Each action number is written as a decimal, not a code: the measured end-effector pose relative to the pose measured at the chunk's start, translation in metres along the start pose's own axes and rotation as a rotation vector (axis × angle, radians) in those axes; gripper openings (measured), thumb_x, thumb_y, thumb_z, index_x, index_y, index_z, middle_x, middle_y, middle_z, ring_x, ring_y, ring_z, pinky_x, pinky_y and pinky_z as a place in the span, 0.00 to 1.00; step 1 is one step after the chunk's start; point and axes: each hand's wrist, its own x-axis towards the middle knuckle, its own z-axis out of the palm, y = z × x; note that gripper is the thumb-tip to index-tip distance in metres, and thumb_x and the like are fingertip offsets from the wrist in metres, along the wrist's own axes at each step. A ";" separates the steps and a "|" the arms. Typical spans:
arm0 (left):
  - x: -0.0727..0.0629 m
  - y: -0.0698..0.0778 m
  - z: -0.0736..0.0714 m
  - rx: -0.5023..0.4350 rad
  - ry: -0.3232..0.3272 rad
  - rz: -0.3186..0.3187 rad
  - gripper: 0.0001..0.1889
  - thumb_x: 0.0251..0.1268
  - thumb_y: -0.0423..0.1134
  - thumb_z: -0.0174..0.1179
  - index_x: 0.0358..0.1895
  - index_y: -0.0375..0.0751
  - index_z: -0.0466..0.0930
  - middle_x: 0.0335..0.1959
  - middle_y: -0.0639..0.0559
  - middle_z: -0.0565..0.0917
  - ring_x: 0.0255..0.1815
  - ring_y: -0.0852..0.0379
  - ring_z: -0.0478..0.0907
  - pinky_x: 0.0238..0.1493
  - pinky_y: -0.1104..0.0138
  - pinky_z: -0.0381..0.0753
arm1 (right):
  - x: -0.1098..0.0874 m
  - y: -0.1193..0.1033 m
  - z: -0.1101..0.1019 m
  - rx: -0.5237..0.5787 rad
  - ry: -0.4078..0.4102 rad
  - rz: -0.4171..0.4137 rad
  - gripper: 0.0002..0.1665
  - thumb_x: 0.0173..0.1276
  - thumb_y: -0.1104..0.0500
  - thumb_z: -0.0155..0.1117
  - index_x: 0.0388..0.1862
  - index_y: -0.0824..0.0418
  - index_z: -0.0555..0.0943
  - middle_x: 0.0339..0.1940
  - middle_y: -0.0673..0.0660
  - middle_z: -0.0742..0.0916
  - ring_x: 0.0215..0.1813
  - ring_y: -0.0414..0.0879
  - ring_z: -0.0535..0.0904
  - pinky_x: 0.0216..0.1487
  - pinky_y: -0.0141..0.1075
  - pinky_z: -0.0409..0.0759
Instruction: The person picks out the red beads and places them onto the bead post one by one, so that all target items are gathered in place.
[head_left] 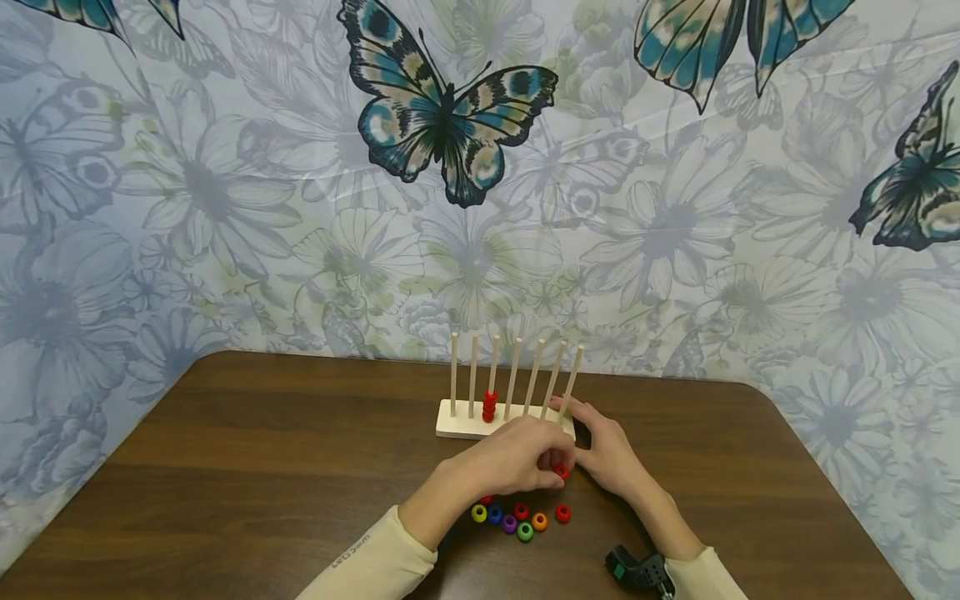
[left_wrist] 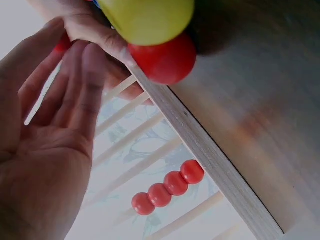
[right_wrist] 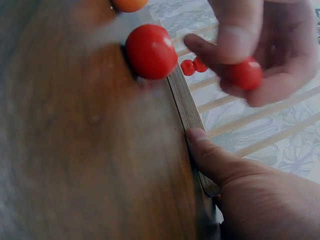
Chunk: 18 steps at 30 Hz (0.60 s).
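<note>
My left hand (head_left: 517, 457) pinches a red bead (right_wrist: 246, 74) between thumb and fingers, in front of a pale wooden peg stand (head_left: 461, 427). The stand has several upright pegs. Red beads (left_wrist: 175, 183) are stacked on its third peg from the left; the other pegs look bare in the head view. With my right hand (head_left: 611, 454) I grip the right end of the stand. Its thumb (right_wrist: 205, 145) presses the front edge of the base, while the fingers reach behind, partly out of sight.
Loose beads lie in front of the stand, among them yellow (head_left: 479, 514), purple (head_left: 509, 523), green (head_left: 525, 532), orange (head_left: 539, 522) and red (head_left: 563, 513) ones. A dark wooden table (head_left: 300, 467) carries everything. Behind it hangs a butterfly-patterned cloth (head_left: 465, 267).
</note>
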 end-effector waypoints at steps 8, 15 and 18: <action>-0.001 0.000 -0.008 -0.099 0.207 0.094 0.08 0.63 0.34 0.76 0.42 0.45 0.88 0.38 0.57 0.84 0.33 0.63 0.77 0.36 0.79 0.77 | 0.000 -0.002 -0.001 -0.019 0.009 0.042 0.33 0.62 0.65 0.79 0.67 0.52 0.82 0.73 0.61 0.81 0.73 0.65 0.77 0.71 0.65 0.74; 0.000 0.002 -0.017 -0.100 0.517 0.136 0.08 0.65 0.32 0.74 0.45 0.41 0.87 0.38 0.53 0.85 0.31 0.59 0.79 0.32 0.75 0.80 | -0.001 -0.004 -0.001 -0.041 0.013 0.052 0.39 0.66 0.53 0.79 0.74 0.56 0.77 0.65 0.60 0.87 0.69 0.66 0.80 0.71 0.66 0.73; 0.000 0.002 -0.022 -0.098 0.657 0.142 0.09 0.63 0.31 0.75 0.45 0.40 0.89 0.37 0.53 0.85 0.29 0.59 0.78 0.31 0.75 0.80 | 0.000 -0.004 0.000 -0.021 0.009 0.066 0.35 0.66 0.50 0.79 0.70 0.56 0.79 0.69 0.61 0.84 0.74 0.70 0.74 0.73 0.68 0.69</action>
